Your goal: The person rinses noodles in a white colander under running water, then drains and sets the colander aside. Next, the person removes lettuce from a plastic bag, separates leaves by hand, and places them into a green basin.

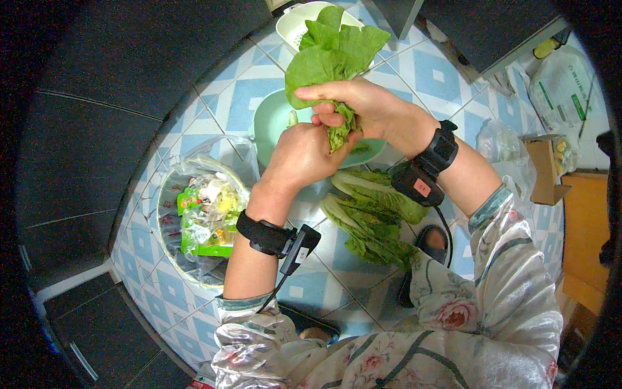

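Both my hands close around one bunch of leafy green vegetable [335,63], its broad leaves fanning upward away from me. My right hand [374,107] wraps the middle of the bunch, thumb laid along a leaf. Just below, my left hand [306,155] grips the crumpled lower leaves, its fingers mostly hidden. Under my hands sits a mint-green basin [272,114] with a few green pieces inside. Several long heads of leafy greens [374,209] with pale stalks lie on the tiled floor, closer to me than the basin.
A lined waste bin [163,233] holding wrappers and scraps stands at the left. Beyond the basin is a pale plastic tub [291,22]. Dark cabinets [97,146] bound the left side. At right are plastic bags [505,150] and an open cardboard box [542,170].
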Demonstrator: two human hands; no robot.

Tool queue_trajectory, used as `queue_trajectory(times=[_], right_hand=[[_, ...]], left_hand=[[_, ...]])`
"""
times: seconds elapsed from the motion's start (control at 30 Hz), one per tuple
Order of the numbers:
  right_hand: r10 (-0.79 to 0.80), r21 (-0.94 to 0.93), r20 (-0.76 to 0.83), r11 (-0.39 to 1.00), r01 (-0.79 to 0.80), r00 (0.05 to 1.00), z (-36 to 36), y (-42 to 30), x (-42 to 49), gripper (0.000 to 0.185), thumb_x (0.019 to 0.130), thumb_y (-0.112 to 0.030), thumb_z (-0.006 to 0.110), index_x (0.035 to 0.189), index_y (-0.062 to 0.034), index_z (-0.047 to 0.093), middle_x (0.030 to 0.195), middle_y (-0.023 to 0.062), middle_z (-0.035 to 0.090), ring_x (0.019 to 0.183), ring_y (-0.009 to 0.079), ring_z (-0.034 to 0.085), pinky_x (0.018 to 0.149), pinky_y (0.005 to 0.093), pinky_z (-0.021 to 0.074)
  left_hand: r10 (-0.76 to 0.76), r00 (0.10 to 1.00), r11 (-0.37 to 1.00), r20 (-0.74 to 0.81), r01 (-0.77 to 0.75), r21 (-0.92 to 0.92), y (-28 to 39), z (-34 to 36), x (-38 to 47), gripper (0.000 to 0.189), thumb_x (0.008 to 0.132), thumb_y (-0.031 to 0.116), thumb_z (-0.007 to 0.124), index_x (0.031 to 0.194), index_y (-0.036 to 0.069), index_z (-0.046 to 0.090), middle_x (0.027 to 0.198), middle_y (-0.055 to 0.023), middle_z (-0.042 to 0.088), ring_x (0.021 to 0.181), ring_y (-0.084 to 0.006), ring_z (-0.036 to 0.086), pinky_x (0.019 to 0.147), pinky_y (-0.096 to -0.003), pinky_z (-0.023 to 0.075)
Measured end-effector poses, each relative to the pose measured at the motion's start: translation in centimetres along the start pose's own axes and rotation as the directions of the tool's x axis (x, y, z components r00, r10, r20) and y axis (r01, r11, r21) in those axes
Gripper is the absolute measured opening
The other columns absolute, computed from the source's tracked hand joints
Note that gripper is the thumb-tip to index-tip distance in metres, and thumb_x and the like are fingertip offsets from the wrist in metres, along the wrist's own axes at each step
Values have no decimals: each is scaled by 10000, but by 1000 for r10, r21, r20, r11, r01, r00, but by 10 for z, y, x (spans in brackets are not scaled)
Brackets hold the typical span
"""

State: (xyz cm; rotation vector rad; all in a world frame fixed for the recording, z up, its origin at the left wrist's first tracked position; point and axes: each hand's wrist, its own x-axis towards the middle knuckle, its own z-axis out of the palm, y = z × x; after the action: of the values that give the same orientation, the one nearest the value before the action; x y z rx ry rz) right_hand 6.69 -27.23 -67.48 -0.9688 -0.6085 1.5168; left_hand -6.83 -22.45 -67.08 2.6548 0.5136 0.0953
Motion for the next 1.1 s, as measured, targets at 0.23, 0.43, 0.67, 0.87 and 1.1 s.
queue_trajectory(times=[0.23, 0.43, 0.67, 0.87, 1.1], right_hand=[[102, 396, -111, 917, -50, 989, -45, -10, 3, 175, 791, -128, 671, 809, -102, 498, 571, -52, 446, 406, 51, 388, 520, 246, 435], [-44, 213, -146, 974, 75, 988, -58, -22, -13, 155, 788, -140, 683, 758, -105, 535, 582, -55, 467, 484, 43, 453, 645, 268, 500], [-88, 155, -69, 983, 98, 994, -49, -27, -25, 137, 798, -148, 671, 752, -97, 552, 591, -56, 471, 493, 37, 466, 672, 273, 508], [-108, 188, 65, 978, 94, 992, -36, -31, -32, 112, 826, -151, 634, 772, -96, 553, 595, -72, 467, 497, 22, 468, 656, 263, 504], [-136, 415, 220, 909, 33, 966, -30, -43, -36, 97, 838, -147, 614, 893, -68, 598, 693, -21, 532, 582, 56, 530, 677, 292, 522]], left_hand=[[192, 964, 976, -186, -167, 142, -12, 2, -8, 242, 684, 261, 682, 779, 60, 586, 691, -137, 601, 658, -322, 602, 585, -409, 486], [-69, 978, 972, -196, 110, 207, -20, 3, -3, 415, 684, 259, 701, 999, 43, 539, 897, -162, 602, 829, -332, 595, 689, -405, 491], [-73, 925, 987, -373, 119, 103, -23, 5, -1, 457, 644, 235, 724, 1014, 41, 540, 922, -140, 585, 861, -311, 585, 715, -397, 486], [-13, 882, 997, -472, 50, 66, -23, -3, -1, 474, 681, 245, 725, 1068, 44, 540, 973, -137, 597, 872, -319, 592, 728, -381, 483], [-113, 883, 993, -455, 117, -19, -19, -10, -2, 697, 623, 237, 751, 1217, 35, 447, 977, -162, 590, 903, -330, 577, 759, -396, 476]])
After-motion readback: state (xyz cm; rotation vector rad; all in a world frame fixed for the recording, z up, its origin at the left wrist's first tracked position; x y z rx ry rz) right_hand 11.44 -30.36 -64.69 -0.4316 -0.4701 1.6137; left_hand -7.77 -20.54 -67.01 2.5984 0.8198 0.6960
